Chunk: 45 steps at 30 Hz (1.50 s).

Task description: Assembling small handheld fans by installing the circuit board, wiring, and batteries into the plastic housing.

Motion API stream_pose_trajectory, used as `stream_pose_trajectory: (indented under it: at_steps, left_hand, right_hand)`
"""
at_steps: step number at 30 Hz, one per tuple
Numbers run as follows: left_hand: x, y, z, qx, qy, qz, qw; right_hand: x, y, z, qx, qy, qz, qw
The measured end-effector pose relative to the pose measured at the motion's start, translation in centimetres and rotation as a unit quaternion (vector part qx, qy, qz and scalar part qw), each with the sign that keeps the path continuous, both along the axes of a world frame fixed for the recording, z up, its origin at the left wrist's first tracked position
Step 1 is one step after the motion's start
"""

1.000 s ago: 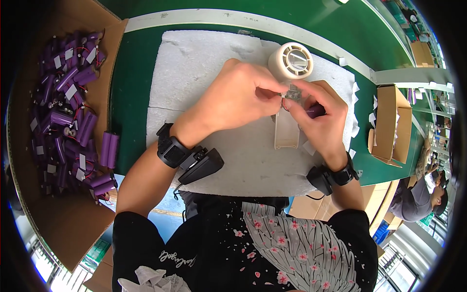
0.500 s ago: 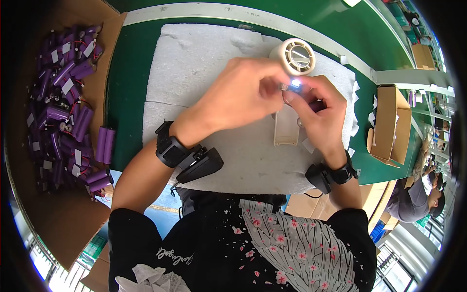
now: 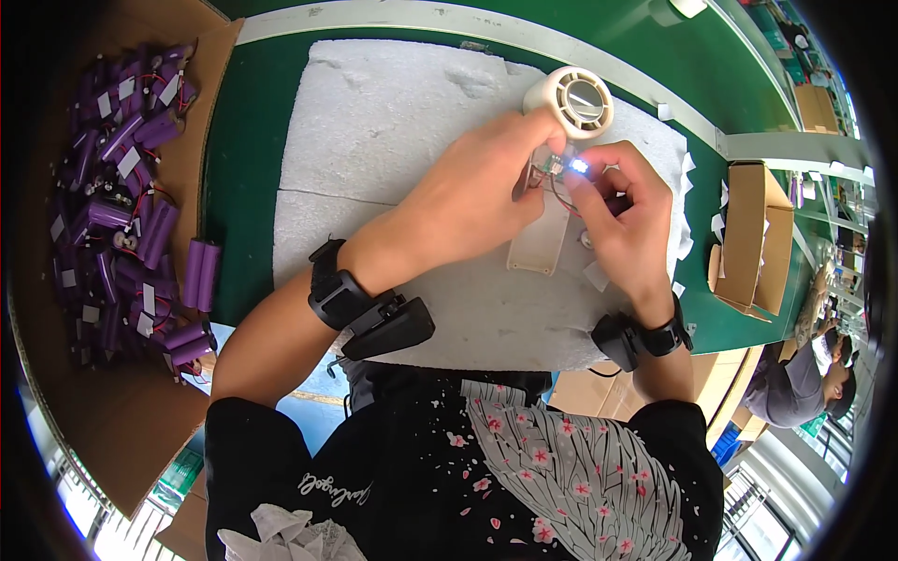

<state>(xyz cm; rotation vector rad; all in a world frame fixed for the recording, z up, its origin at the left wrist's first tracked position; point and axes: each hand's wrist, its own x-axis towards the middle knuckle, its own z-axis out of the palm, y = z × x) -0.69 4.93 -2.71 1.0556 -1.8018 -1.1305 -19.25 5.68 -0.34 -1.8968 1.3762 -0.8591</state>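
Above foam pad (image 3: pixel 393 150), we see left hand (image 3: pixel 468 201) gripping fan (image 3: pixel 561 159); right hand (image 3: pixel 622 220) pinching lit board (image 3: pixel 561 168) with red wires. We advise steady fan, slack wires, fingertips off contacts.

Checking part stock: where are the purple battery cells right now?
In the head view the purple battery cells lie heaped in a cardboard box at the person's far left, beside the green table, well away from the left hand.
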Motion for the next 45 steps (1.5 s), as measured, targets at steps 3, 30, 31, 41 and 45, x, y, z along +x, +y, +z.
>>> stream_pose_trajectory:
  at_steps: [3, 30, 31, 41, 45]
  left_hand:
    - [0.3, -0.2, 0.1, 0.025, 0.001, -0.014, 1.000]
    - [0.4, -0.4, 0.4, 0.064, -0.025, -0.006, 0.998]
    - [0.4, -0.4, 0.4, 0.065, -0.025, -0.006, 0.998]
    - [0.6, -0.6, 0.2, 0.071, -0.007, -0.024, 0.997]
    - [1.0, -1.2, -0.2, 0.087, 0.042, -0.046, 0.994]
  right_hand:
    - [0.0, 0.0, 0.0, 0.019, -0.003, 0.003, 1.000]
    - [0.6, 0.0, 0.0, -0.030, 0.030, -0.003, 0.999]
    - [0.6, 0.0, 0.0, -0.029, 0.030, -0.003, 0.999]
    - [0.3, -0.3, -0.4, -0.060, 0.013, 0.003, 0.998]
    - [0.5, -0.3, -0.4, -0.063, -0.004, -0.003, 0.998]
